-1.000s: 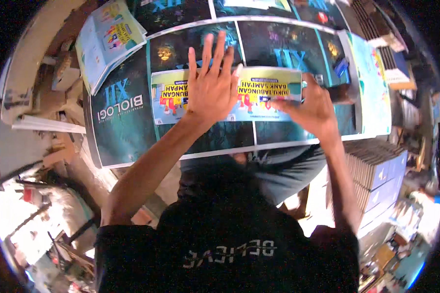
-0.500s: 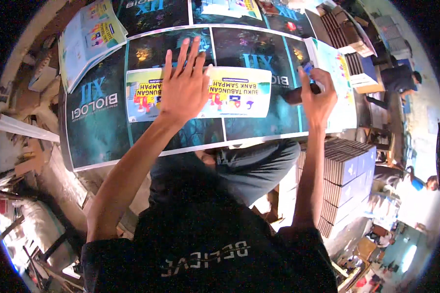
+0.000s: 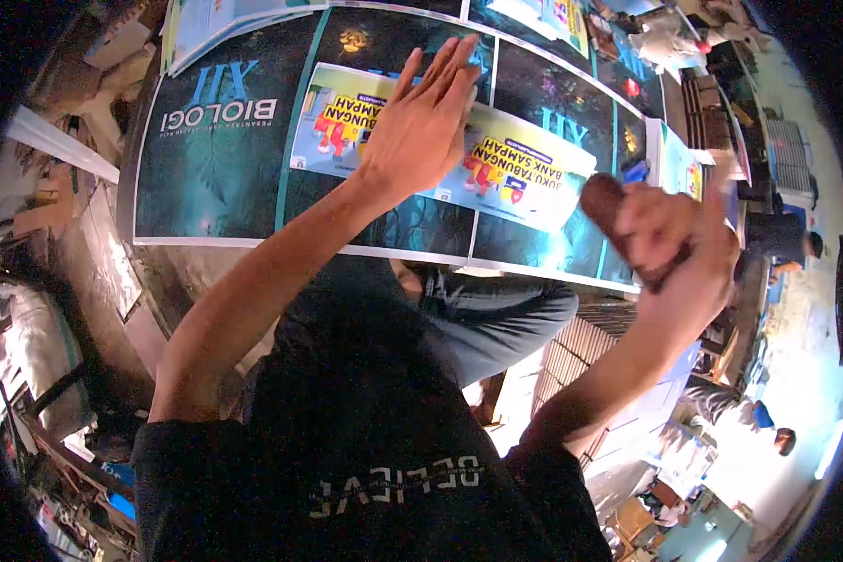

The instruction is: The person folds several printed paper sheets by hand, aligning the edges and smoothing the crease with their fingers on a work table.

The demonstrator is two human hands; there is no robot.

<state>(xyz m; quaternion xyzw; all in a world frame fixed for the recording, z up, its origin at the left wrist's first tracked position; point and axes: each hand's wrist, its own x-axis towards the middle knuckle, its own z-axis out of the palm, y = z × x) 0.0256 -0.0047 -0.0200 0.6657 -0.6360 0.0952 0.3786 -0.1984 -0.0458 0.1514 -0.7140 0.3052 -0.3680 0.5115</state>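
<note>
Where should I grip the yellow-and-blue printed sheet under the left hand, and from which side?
Probably pinch the printed sheet by its right short edge, from the right: it lies roughly flat, partly covered by the left hand, while that end is uncovered.

1. I'm in a printing/bookbinding workshop, pretty obvious from all the paper tbh.
2. Big dark sheet (image 3: pixel 225 169) in front of me has repeating cover-style panels, with a yellow-and-blue printed strip (image 3: pixel 534 173) on top.
3. What look like stacked books (image 3: pixel 576 356) beside me, edges showing.
4. Bulky white bundle (image 3: pixel 33 342) to my left, other people (image 3: pixel 782 234) off right.
</note>
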